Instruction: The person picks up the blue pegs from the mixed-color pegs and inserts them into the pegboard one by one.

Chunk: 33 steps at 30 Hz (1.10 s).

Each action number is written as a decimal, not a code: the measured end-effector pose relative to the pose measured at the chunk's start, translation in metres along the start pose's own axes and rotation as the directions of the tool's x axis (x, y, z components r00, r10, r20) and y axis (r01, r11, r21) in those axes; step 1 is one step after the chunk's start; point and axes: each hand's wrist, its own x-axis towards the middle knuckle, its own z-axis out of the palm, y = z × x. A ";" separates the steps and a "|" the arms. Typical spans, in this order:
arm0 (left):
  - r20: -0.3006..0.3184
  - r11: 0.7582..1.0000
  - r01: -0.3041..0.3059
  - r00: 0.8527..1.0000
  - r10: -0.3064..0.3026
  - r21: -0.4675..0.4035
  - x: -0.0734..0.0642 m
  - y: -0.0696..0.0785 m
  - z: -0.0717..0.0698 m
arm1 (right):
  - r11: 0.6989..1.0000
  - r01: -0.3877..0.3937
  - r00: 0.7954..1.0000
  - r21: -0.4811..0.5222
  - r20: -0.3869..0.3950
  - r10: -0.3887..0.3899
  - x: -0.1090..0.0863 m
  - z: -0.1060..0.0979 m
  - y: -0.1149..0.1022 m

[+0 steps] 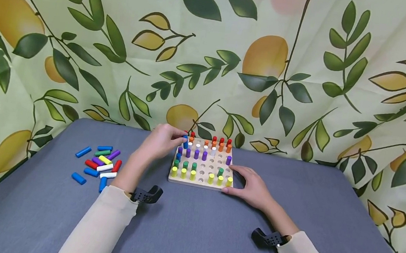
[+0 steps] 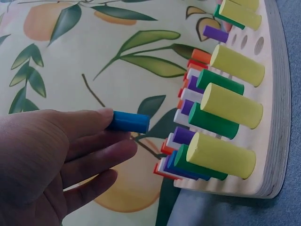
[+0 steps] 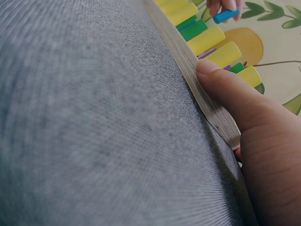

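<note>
Blue peg pinched over the back-left part of the pegboard

We find the blue peg roughly upright, its upper end pinched between thumb and finger of the left grip; in the left wrist view, its lower end sits clear of the pegboard. The right grip clasps the near right corner, thumb against the front edge.

On the board we see coloured rows: yellow pegs along the front (a hole shows among them), green pegs behind, then purple pegs, white pegs, orange pegs and, farthest back, red pegs.

Well to the left, on the grey-blue counter, we see loose pegs in mixed colours. Farther out, we note black wristbands, cream sleeves and, behind everything, a patterned cloth with leaves and yellow fruit.
</note>
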 end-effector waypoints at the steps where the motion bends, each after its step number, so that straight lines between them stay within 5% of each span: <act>1: 0.008 1.000 0.001 1.000 -0.001 0.001 0.000 0.000 0.001 | 1.000 0.000 1.000 0.003 -0.001 0.000 0.000 0.000 0.000; 10: 0.099 1.000 0.004 0.995 -0.002 -0.019 0.003 0.000 0.009 | 1.000 0.005 1.000 0.003 -0.003 -0.005 0.000 0.001 0.002; 22: 0.099 1.000 0.017 0.995 -0.015 -0.025 0.004 -0.001 0.010 | 1.000 0.003 1.000 0.006 -0.001 -0.003 0.001 0.000 0.002; 33: 0.113 0.999 -0.028 0.993 0.033 -0.045 0.003 -0.005 0.009 | 1.000 -0.001 1.000 0.014 0.004 0.001 0.000 0.000 0.001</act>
